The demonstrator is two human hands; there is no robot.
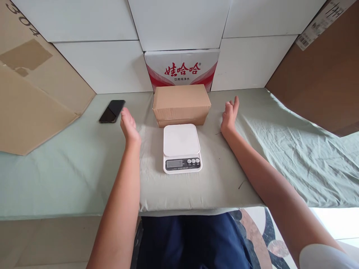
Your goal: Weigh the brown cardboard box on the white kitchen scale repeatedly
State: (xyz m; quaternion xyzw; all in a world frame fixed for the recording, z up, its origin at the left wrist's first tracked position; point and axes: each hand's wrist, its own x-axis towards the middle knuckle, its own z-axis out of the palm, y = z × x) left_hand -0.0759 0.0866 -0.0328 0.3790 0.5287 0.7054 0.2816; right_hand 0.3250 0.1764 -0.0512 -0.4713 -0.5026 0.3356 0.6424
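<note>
Brown cardboard (33, 93) leans in at the far left, its lower edge resting on the surface (70, 175), which is draped in pale green cloth. Just right of it a black phone (112, 111) lies flat with bare cloth all round it. My left hand (128, 126) comes next, its grip spread and holding nothing, palm turned inward, with a clear gap between it and the left end of the cardboard box (181, 104). That box sits at the back centre, against a red-and-white printed carton (181, 69). A white kitchen scale (181, 148) stands just in front of the box, near the surface's front edge. My right hand (230, 116) has its grip spread too, fingers up, apart from the box's right end. Beyond it the cloth wrinkles toward another brown cardboard sheet (322, 78).
</note>
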